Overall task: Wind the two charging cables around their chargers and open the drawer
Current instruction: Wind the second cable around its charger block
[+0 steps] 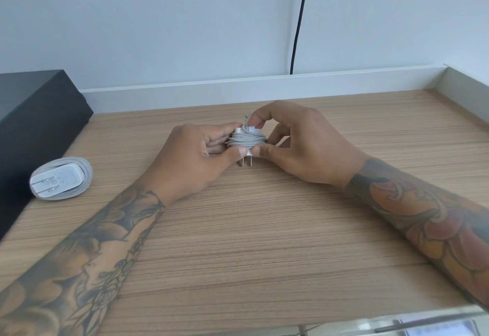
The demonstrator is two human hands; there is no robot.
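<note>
At the far left I see a black box (37, 121) sitting on the wooden desk (264, 229), and just in front of it, touching its lower edge, a white charger (57, 180) lying flat with its grey cable (86, 174) already coiled around it, prongs showing. Moving toward the middle, my left hand (201, 155) has its fingers and thumb curled around the second charger (248, 151), held just above the desk with its two metal prongs pointing toward me. A grey cable (246, 141) is wrapped around its body in many turns. My right hand (296, 145) grips the same bundle, thumb against its near side, fingertips pinching the cable's loose end at the top. Behind, a dark cord (299, 23) hangs down the white wall.
</note>
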